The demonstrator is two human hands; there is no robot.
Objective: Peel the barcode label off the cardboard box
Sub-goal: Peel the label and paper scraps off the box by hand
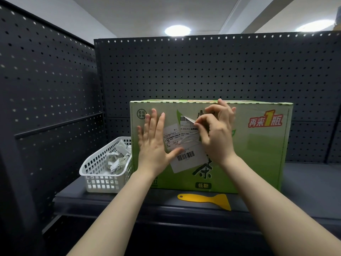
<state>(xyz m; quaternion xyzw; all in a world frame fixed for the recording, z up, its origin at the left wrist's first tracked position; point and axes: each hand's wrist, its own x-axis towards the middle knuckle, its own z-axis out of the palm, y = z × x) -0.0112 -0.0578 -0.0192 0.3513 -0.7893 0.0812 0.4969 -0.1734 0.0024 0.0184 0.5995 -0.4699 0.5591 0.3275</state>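
Note:
A green cardboard box (pixel 258 150) stands on a dark shelf with its printed front facing me. White barcode labels (pixel 186 157) are stuck on that front, overlapping each other. My left hand (pixel 155 145) lies flat against the box, fingers spread, its thumb pressing the lower label. My right hand (pixel 215 132) pinches the upper right corner of the top label, and that corner is lifted off the cardboard. The rest of the label stays stuck down.
A yellow plastic scraper (pixel 206 200) lies on the shelf (pixel 304 182) in front of the box. A white mesh basket (pixel 103 172) with crumpled label scraps sits left of the box. Dark pegboard panels (pixel 203 71) close the back and left side.

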